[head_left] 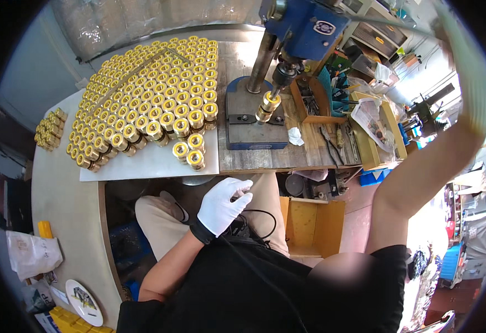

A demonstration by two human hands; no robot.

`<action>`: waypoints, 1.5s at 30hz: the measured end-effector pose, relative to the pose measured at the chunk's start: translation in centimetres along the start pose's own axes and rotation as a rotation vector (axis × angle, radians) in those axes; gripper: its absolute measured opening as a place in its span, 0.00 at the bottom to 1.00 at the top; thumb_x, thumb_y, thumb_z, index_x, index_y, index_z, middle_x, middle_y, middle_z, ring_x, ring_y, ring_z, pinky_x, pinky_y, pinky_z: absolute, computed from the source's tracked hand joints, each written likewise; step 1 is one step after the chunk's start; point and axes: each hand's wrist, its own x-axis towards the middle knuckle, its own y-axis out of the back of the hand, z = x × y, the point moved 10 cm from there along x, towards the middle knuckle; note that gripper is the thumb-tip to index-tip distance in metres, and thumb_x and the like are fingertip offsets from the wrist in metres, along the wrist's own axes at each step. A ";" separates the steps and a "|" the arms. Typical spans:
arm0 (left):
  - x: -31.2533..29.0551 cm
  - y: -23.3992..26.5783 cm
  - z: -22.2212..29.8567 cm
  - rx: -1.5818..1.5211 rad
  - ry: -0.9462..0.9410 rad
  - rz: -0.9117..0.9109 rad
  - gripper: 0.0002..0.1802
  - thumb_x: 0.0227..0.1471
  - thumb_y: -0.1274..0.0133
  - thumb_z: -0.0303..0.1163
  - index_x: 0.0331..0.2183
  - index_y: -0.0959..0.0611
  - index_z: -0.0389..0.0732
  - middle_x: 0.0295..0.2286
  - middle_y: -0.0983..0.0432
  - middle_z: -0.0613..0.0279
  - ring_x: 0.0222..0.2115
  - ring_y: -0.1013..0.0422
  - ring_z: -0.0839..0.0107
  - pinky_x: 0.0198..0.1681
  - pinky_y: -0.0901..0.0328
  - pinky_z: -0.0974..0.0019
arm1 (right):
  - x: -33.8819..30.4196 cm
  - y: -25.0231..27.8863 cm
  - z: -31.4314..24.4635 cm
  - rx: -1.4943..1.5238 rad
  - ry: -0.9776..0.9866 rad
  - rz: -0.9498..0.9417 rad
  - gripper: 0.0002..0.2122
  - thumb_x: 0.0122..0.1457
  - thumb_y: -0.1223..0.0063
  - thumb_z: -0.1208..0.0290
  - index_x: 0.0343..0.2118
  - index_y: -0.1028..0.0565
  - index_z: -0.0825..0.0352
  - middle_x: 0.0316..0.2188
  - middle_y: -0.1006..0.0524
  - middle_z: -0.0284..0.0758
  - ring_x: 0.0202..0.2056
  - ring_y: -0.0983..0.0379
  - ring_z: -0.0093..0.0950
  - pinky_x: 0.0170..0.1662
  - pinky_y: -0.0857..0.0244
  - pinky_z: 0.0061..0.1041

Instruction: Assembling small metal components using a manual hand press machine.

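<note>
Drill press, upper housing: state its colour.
The upper housing is blue; the head view shows it best.

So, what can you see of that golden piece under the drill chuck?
The golden piece is a short, stepped cylinder, shiny like brass, with a bright yellow top. It appears to stand upright on the press base, below the chuck. Nobody is holding it; whether the tool touches its top is unclear.

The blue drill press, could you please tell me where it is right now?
In the head view, the blue drill press stands near upper centre on the bench, with brass fittings on its left and an open brown bin on its right.
</note>
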 end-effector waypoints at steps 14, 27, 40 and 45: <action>9.2 -9.3 30.0 0.141 -1.158 0.136 0.28 0.48 0.34 0.53 0.45 0.16 0.44 0.43 0.21 0.62 0.52 0.28 0.59 0.64 0.41 0.47 | -23.0 -12.7 -6.7 0.351 -0.129 -0.432 0.23 0.65 0.38 0.67 0.63 0.24 0.62 0.45 0.15 0.41 0.45 0.17 0.34 0.51 0.26 0.31; 7.8 -10.2 23.3 0.177 -1.114 -0.017 0.35 0.42 0.30 0.51 0.47 0.17 0.37 0.51 0.23 0.53 0.58 0.32 0.51 0.68 0.42 0.48 | -24.2 -16.0 -8.9 0.490 -0.268 -0.445 0.18 0.68 0.41 0.74 0.60 0.22 0.65 0.44 0.15 0.39 0.44 0.18 0.28 0.50 0.24 0.26; -5.5 12.1 -0.4 0.142 -0.041 0.220 0.27 0.56 0.34 0.36 0.56 0.16 0.38 0.53 0.19 0.51 0.56 0.25 0.56 0.63 0.34 0.57 | -8.7 -2.2 -6.2 1.052 -0.013 0.207 0.12 0.74 0.52 0.74 0.55 0.23 0.73 0.49 0.21 0.41 0.43 0.22 0.31 0.44 0.26 0.28; -11.4 15.9 -5.3 -0.159 0.061 0.453 0.21 0.65 0.41 0.31 0.56 0.18 0.32 0.53 0.20 0.53 0.55 0.24 0.64 0.61 0.33 0.63 | -13.4 -13.5 -6.7 0.515 0.109 -0.204 0.11 0.71 0.47 0.73 0.53 0.21 0.66 0.51 0.19 0.38 0.46 0.20 0.29 0.51 0.24 0.33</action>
